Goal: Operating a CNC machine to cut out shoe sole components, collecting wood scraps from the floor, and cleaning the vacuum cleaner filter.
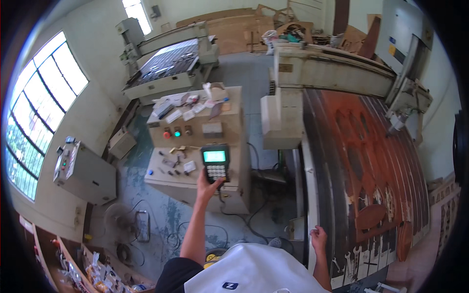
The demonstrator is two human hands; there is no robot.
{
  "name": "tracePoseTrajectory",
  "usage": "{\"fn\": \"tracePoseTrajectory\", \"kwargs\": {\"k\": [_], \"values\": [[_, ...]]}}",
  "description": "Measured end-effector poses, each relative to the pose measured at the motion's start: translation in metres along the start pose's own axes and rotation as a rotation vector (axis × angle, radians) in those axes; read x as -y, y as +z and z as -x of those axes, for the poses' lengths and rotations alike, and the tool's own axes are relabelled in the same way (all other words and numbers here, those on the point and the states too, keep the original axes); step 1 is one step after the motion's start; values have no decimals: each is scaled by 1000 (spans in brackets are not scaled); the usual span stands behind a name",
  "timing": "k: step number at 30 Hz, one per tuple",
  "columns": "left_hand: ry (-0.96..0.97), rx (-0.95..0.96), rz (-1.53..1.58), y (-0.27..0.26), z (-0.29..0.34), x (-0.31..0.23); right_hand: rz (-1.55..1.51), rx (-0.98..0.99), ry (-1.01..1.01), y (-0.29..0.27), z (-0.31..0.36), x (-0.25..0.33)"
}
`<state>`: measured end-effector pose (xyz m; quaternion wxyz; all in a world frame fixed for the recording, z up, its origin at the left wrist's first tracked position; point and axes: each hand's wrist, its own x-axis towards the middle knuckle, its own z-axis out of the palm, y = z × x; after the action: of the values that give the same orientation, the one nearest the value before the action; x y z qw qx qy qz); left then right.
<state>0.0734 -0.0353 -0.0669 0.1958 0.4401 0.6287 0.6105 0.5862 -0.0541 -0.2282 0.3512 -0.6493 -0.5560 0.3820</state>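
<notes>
My left hand [209,186] grips a handheld controller [215,163] with a lit screen and a keypad. It is held up over the sloping front of a beige control cabinet [229,195], and a dark cable runs down from it. My right hand [319,237] is closed, its fingers curled, at the near left edge of a large machine bed [337,195]; no object shows in it. On the bed lies a reddish-brown board [356,132] with oval cut-outs. A loose oval piece [371,216] rests at its near end.
Several wrenches [355,256] lie along the bed's near edge. A gantry [337,68] spans its far end. Small parts and papers [188,110] cover the cabinet. Cables [249,222] trail over the floor near a fan [119,219]. A second machine [171,63] stands at the far left.
</notes>
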Motion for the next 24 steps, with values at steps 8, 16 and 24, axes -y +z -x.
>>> {"fn": "tracePoseTrajectory", "kwargs": {"k": [8,16,24], "values": [[19,26,-40,-14,6,6,93,73,-91,-20,-37,17],[-126,100,-6,-8,-4,-5,194,-89,-63,-25,-30,35],[-174,163,88,-12,-12,-11,304,-246,159,-4,0,36]]}}
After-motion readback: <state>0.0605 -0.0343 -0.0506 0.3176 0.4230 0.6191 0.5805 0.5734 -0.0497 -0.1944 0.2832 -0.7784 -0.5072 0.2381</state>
